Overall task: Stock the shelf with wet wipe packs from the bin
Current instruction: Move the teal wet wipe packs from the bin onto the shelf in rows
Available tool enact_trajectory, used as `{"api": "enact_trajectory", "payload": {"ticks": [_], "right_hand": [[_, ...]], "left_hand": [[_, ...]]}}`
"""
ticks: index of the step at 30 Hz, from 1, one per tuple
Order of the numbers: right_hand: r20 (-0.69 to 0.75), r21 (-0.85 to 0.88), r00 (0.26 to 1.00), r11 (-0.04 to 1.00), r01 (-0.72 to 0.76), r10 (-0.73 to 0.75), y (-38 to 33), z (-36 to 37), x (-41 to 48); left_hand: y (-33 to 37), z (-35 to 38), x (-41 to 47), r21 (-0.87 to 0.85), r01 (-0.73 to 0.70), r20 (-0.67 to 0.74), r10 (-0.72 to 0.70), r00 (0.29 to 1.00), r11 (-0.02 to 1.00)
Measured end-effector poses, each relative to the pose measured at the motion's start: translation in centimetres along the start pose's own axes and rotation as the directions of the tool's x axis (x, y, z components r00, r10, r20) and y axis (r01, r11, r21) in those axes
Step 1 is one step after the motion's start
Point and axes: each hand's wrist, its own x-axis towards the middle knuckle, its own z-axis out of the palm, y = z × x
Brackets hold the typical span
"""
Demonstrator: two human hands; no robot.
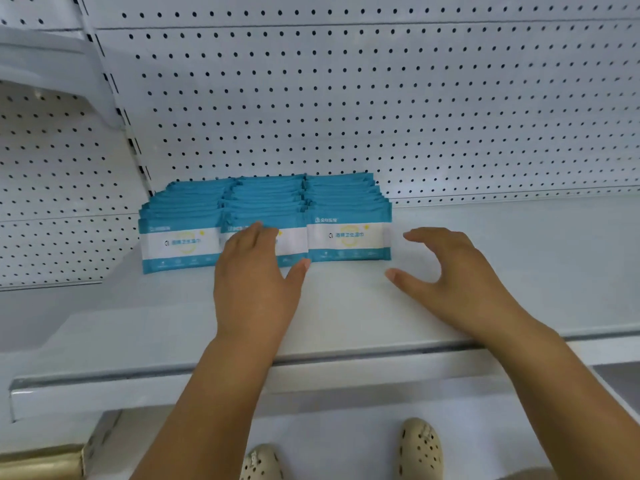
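Left hand (254, 282) flat, fingers together, right hand (457, 275) spread, empty

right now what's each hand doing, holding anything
left hand: open, fingers resting against the middle row of wet wipe packs, gripping nothing
right hand: open, empty

light: bright, even, soft shadows | focus: slightly soft | edges: wide-angle bowing
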Motion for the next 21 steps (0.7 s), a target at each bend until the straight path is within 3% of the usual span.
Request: {"api": "enact_trajectory", "payload": {"ticks": [6, 12, 21], "right_hand": [[-0.093, 0.010, 0.993, 0.997, -0.076, 0.076, 3.2, -4.4, -2.3], [-0.131, -0.118, 0.979, 0.978, -0.172, 0.156, 8.3, -10.6, -7.3], [-0.240, -0.227, 0.888, 0.867, -0.443, 0.392, 16.1, -19.9, -17.4]], "left_hand": [[5.6, 1.9, -2.1, -0.089, -0.172, 0.093, 0.180, 0.979, 0.981], [14.1, 4.2, -4.6, -0.267, -0.371, 0.174, 0.423, 0.889, 0.889], [27.5, 7.3, -11.6, -0.539, -0.419, 0.291, 0.628, 0.721, 0.731]]}}
